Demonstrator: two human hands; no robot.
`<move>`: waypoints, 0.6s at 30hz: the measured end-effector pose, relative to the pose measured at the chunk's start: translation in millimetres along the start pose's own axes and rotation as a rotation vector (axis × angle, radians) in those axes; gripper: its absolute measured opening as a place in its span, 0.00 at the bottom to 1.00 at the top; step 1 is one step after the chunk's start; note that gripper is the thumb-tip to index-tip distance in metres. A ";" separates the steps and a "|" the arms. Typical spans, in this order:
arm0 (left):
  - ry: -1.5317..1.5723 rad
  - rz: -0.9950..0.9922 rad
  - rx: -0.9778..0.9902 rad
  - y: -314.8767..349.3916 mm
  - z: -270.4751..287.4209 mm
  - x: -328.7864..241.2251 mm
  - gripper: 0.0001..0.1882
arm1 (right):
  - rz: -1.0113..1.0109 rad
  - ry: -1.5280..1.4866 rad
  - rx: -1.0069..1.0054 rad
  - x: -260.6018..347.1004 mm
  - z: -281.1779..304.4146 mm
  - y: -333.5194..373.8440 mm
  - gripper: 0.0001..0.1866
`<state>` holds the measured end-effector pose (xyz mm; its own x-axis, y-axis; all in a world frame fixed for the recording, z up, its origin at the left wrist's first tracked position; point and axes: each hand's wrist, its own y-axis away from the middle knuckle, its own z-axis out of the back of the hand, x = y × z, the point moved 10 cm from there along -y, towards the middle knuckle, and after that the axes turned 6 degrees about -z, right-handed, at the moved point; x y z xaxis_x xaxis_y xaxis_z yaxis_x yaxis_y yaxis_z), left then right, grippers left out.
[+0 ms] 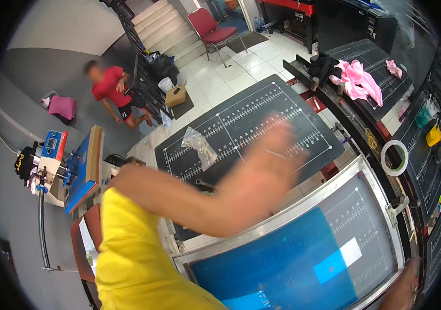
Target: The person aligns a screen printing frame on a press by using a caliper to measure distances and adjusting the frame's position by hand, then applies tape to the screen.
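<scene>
My left arm, in a yellow sleeve, reaches across the middle. My left hand is smeared by motion over a black board marked with white rulers; its fingers cannot be made out. A thin pale streak shows at the hand, too blurred to name. Left of it on the board lies a clear plastic bag of small metal-looking pieces, with what looks like a wrench below. Nearer is a metal-framed screen with blue mesh and a white rectangle. My right hand, partly visible and blurred, is by the frame's right corner.
A tape roll and yellow rubber bands lie on the right. Pink cloth rests on another black board behind. At left stands a blue heat press. Beyond are a person in red, a red chair and stairs.
</scene>
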<state>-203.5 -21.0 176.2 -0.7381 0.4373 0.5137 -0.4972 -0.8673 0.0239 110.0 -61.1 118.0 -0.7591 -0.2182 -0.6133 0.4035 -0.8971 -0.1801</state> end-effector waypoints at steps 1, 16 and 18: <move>-0.042 -0.075 -0.107 -18.3 11.9 -24.4 0.29 | 0.080 -0.007 -0.014 24.6 13.3 1.4 0.24; 0.126 0.329 0.254 -14.6 -121.4 87.8 0.20 | -0.074 -0.138 0.294 -40.4 -17.5 11.5 0.25; 0.515 0.200 0.152 -64.7 -105.9 33.6 0.23 | -0.158 -0.418 0.405 -31.6 -6.2 -24.1 0.25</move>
<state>-244.4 75.1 101.1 -0.9569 0.2881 0.0378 -0.2824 -0.9527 0.1119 127.4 -30.1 137.0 -0.9637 -0.1295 -0.2335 0.1053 -0.9879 0.1135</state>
